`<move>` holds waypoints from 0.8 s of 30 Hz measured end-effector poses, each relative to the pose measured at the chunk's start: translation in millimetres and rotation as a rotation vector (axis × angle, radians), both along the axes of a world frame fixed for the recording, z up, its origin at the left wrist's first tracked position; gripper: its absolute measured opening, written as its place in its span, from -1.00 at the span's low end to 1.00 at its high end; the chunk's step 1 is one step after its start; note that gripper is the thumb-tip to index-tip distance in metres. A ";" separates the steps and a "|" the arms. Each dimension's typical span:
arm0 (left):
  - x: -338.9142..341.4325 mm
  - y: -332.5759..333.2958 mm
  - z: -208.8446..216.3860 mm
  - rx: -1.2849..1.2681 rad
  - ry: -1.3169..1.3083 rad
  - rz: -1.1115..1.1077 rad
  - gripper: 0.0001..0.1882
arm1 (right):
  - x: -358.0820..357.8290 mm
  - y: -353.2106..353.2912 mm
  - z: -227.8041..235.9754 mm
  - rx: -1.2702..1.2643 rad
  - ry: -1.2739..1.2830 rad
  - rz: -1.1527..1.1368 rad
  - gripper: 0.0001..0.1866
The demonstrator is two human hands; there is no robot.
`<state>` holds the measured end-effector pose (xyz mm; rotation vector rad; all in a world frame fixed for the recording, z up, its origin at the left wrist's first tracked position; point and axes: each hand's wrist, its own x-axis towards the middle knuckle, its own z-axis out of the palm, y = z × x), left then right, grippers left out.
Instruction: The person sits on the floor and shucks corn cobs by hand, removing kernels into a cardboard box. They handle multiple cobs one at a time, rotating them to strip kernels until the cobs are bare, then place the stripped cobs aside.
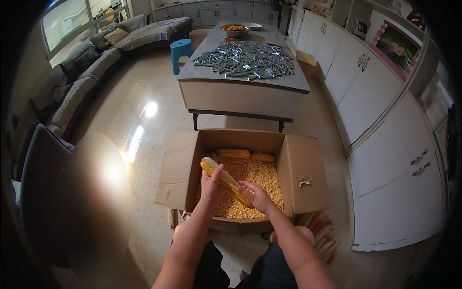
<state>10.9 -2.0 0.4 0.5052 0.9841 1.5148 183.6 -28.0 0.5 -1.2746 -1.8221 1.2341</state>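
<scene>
A partly stripped corn cob (224, 178) slants over the open cardboard box (243, 139), pale and bare along its upper side with yellow kernels along its lower side. My left hand (211, 186) is wrapped round it near its upper left end. Closer to the lower right end, my right hand (256, 196) has its fingers pressed against the cob; their tips are partly hidden. Beneath both hands, loose yellow kernels (262, 180) cover the bottom of the box. Whole-looking corn ears (233, 153) lie along the box's far wall.
Bare cobs (322, 236) are piled on the floor to the right of my legs. Beyond the box stands a table (231, 98) strewn with small metallic cylinders (250, 60), with a metal bowl (235, 33) at its far end. A blue stool (181, 50) is beside it; white cabinets (380, 178) line the right.
</scene>
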 end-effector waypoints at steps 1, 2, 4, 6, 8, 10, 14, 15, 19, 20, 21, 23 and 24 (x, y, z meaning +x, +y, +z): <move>5.2 -1.3 -1.5 -0.010 -0.051 -0.022 -0.67 | -4.8 -4.2 5.8 0.021 -0.112 -0.018 -0.40; 8.6 -4.4 -1.2 -0.013 -0.055 -0.073 -0.67 | -6.6 -5.4 7.7 -0.086 -0.091 -0.006 -0.42; 16.5 -5.7 2.1 0.031 -0.010 -0.102 -0.73 | -8.2 -7.0 9.2 -0.302 -0.051 0.010 -0.47; 13.8 -7.0 15.6 0.057 -0.174 -0.137 -0.67 | -10.2 -7.0 -1.7 -0.277 0.092 -0.015 -0.51; 7.6 -4.5 29.0 0.080 -0.366 -0.151 -0.62 | -8.4 -6.7 -8.1 -0.284 0.239 -0.004 -0.52; -1.0 -3.1 30.2 0.130 -0.344 -0.159 -0.61 | -8.5 -8.5 -3.0 -0.455 0.273 0.027 -0.56; -8.6 1.9 22.1 0.118 -0.265 -0.147 -0.72 | -12.0 -12.7 -2.6 -0.535 0.285 0.046 -0.63; -8.6 2.6 17.6 0.108 -0.263 -0.130 -0.73 | -13.3 -15.2 -4.4 -0.519 0.289 0.036 -0.63; -8.0 4.4 10.5 0.065 -0.213 -0.053 -0.76 | -21.0 -21.1 -4.7 -0.480 0.232 0.014 -0.62; -8.1 4.6 9.0 0.053 -0.184 -0.035 -0.76 | -22.3 -21.7 -3.8 -0.475 0.199 0.014 -0.62; -6.8 4.3 8.9 0.035 -0.148 -0.023 -0.76 | -22.4 -22.6 -5.6 -0.462 0.168 0.016 -0.62; -4.5 3.4 8.9 0.001 -0.076 0.002 -0.75 | -21.9 -24.4 -10.3 -0.437 0.106 0.020 -0.61; -4.7 3.6 8.8 -0.027 -0.032 0.001 -0.74 | -22.5 -24.5 -9.4 -0.440 0.092 0.023 -0.61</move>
